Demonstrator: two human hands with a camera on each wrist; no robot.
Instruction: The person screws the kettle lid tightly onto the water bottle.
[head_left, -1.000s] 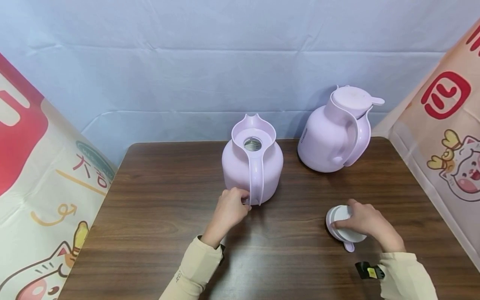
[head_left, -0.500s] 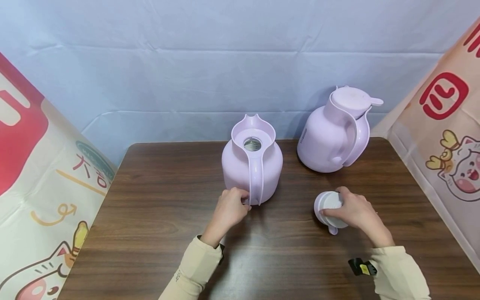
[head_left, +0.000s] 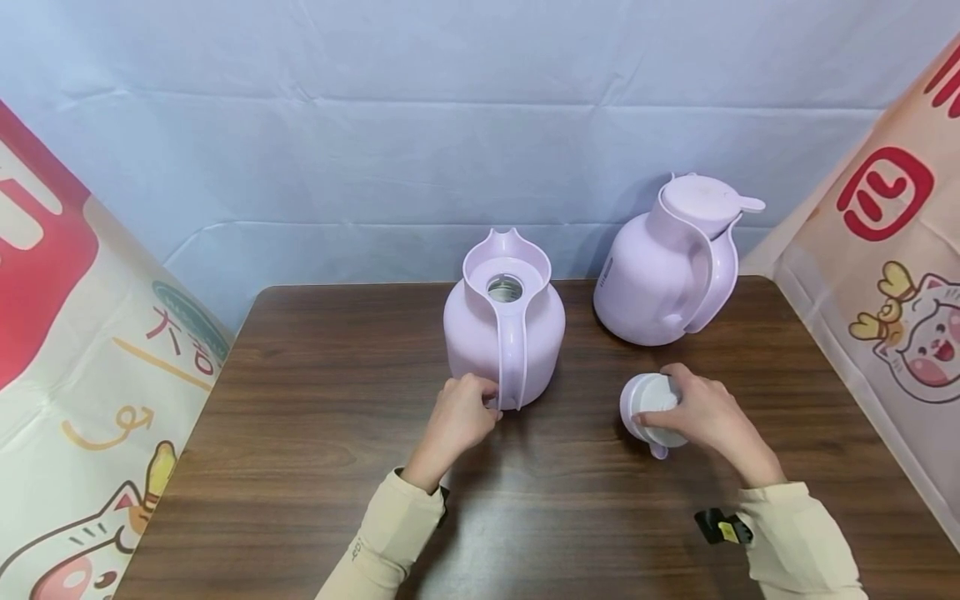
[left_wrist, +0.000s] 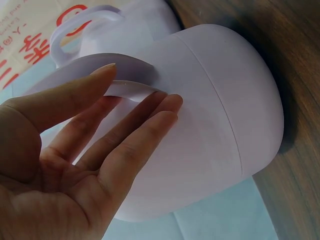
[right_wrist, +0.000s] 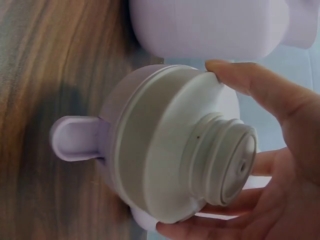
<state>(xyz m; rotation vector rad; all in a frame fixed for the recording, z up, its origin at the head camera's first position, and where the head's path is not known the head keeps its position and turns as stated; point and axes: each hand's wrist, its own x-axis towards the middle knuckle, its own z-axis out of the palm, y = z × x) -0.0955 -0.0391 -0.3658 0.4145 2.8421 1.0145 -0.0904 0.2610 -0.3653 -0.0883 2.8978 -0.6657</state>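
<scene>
A lavender thermos jug point(head_left: 468, 329) stands upright on the table, its round mouth uncovered and its handle facing me. My left hand point(head_left: 457, 421) holds the lower end of that handle; in the left wrist view the thumb point(left_wrist: 82, 92) lies on one side and the fingers reach round the other. To the right, my right hand point(head_left: 712, 417) grips a lid point(right_wrist: 160, 135) by its edge between thumb and fingers. The lid's white underside with a ringed stopper point(right_wrist: 222, 160) faces up, and its lavender tab point(right_wrist: 75, 138) points toward me. It is low over the table.
A second lavender thermos jug point(head_left: 648, 279), with its lid on, stands at the back right of the brown wooden table point(head_left: 322, 367). A pale blue cloth point(head_left: 375, 167) hangs behind the table. Printed cloths hang on the left point(head_left: 67, 350) and right.
My right hand has carried the lid leftward and slightly away from me, slowing in the last half second. The left hand and the uncovered jug have stayed in place.
</scene>
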